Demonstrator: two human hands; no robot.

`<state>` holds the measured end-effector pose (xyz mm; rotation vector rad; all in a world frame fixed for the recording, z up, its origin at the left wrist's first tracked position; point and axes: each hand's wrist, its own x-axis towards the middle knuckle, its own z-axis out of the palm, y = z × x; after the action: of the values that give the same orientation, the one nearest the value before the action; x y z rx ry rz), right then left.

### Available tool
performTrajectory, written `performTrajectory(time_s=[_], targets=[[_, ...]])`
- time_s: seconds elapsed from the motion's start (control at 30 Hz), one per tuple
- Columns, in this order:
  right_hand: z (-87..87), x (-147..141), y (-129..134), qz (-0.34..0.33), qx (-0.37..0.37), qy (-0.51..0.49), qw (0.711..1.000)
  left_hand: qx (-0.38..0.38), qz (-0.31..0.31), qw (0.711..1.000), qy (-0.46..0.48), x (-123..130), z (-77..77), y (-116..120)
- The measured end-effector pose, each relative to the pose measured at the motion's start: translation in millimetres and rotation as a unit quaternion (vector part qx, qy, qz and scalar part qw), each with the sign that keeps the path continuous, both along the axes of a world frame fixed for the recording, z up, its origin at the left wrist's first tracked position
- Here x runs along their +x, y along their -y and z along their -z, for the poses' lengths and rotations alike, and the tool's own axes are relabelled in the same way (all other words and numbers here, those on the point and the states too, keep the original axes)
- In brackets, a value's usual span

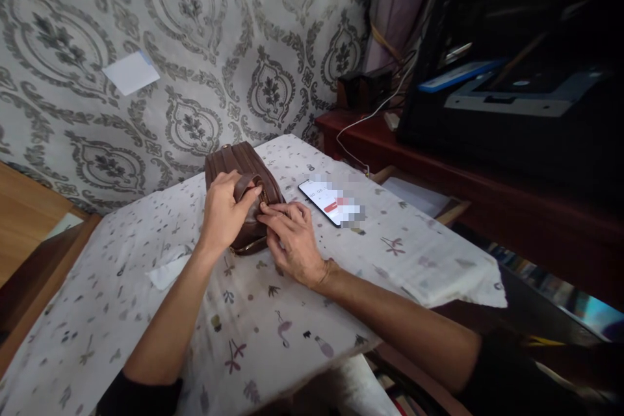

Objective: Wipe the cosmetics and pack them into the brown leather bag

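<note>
A brown leather-look bag with zips and a carry handle lies on the cloth-covered table. My left hand is closed on its near part, by the handle, the thumb resting alongside a zip. Against the same end of the bag, my right hand has its thumb and fingers pinched together at the zip edge. The small part between those fingertips is hidden. Below the hands, a metal zip edge shows at the bag's near end. A lit smartphone lies to the right of the bag.
A white crumpled paper or cloth lies left of the bag, by my left forearm. The patterned tablecloth hangs over the near edge. At right stand a dark red desk, a black screen and a white cable.
</note>
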<state>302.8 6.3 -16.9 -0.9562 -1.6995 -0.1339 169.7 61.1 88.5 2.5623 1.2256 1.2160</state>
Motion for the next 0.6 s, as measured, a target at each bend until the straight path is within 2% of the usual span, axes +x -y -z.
performTrajectory(time_s=[0.6], targets=[[1.1, 0.7, -0.5, -0.010, -0.013, -0.002, 1.000, -0.003, 0.026, 0.998, -0.061, -3.0, -4.1, 4.6]])
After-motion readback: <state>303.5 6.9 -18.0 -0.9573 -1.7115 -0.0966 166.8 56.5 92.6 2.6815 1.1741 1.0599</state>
